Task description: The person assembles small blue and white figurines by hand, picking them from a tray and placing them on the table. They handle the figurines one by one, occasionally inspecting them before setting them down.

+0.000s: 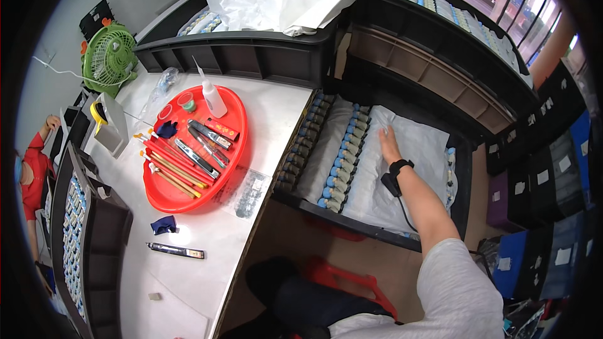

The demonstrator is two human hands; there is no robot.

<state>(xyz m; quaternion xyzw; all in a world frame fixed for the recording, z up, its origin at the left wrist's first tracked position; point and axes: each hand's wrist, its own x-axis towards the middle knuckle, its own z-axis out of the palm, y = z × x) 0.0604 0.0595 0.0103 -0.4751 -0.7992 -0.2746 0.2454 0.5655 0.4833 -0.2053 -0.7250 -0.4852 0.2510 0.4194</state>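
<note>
My right hand rests on a white paper sheet inside a black crate. Its fingers look stretched out, and nothing shows in its grasp. A black wrist strap with a small black box and cable is on that arm. Rows of small figure-like pieces with blue tops stand beside the sheet, and darker pieces line the crate's left side. Another row peeks out at the sheet's right edge. My left hand is outside the picture.
On the white table, a red tray carries brushes, craft knives and a squeeze bottle. A knife lies nearer. Black crates stand behind; a green fan is far left. A person in red works at left.
</note>
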